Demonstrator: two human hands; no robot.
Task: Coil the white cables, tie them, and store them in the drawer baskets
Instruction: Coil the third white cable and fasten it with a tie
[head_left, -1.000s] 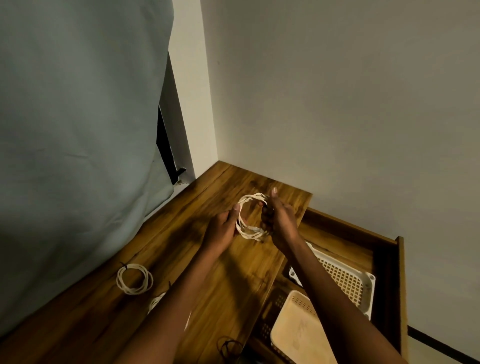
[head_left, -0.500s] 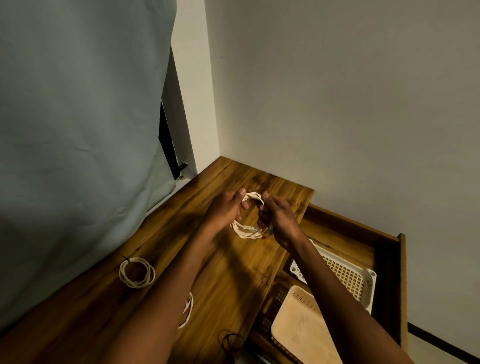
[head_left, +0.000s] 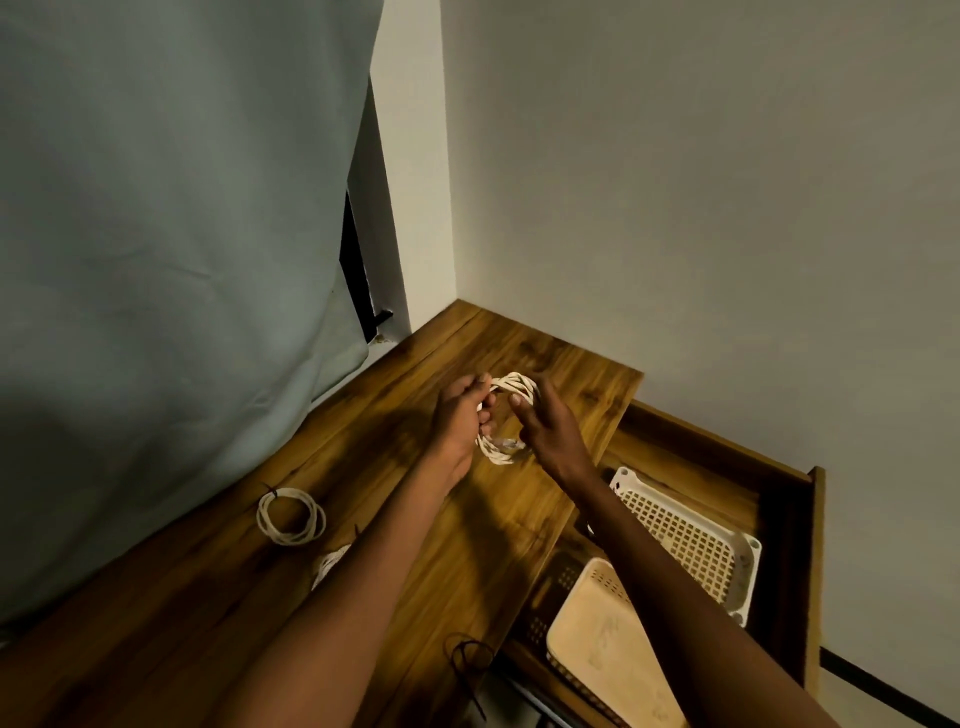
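**Asha:** Above the middle of the wooden desktop (head_left: 467, 545), both hands are on one white coil (head_left: 511, 415). The left hand (head_left: 460, 421) has its fingers curled round the coil's nine o'clock side; the right hand (head_left: 545, 428) pinches the rim at about one o'clock, thumb and fingertips closed on the strands. The coil is held up off the wood, not lying on it.

**Ben:** So it's wound. Is it tied?

**Asha:** I can't tell. The strands look twisted along the top, and something small and pale sits at six o'clock on the loop, possibly a plug or a tie; it's too blurred to say.

**Ben:** What about the rest?

**Asha:** A finished coil (head_left: 291, 517) lies at eight o'clock from the hands, near the curtain (head_left: 171, 260), with a dark tie at its top. Another white bundle (head_left: 330, 564) peeks out from under the left forearm, mostly hidden. Loose dark ties (head_left: 467, 657) lie at the desk's near edge, around six o'clock.

**Ben:** And the baskets?

**Asha:** At four o'clock the drawer (head_left: 810, 545) stands open with a white mesh basket (head_left: 691, 535) and a tan basket (head_left: 608, 639). I see no cable in the parts visible, so I'd judge storing is all left to do.
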